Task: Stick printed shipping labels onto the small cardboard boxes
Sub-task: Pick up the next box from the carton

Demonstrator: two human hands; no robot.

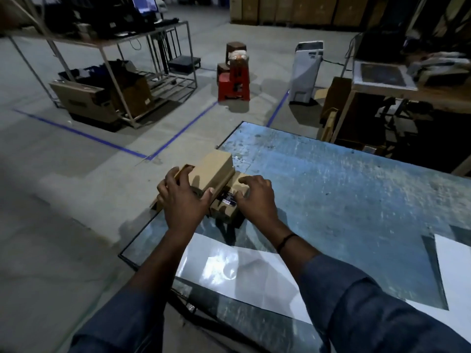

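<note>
Top box (216,169) stacked on lower box (224,208) at surface's (331,187) left edge. Left hand (182,197) fingers clamp top box; right hand (254,197) fingers curl over lower box. I judge them light, stiff: grip opposite sides.

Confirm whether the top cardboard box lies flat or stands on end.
Flat: top cardboard box lies broad face up across lower boxes, left hand gripping it.

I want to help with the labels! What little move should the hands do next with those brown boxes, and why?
Probably lift the upper brown cardboard box off the pile and set it on the scuffed blue-grey metal table. The left hand grips it, the right hand holds the lower brown cardboard box with its dark label, and the pile sits at the table's edge.
</note>
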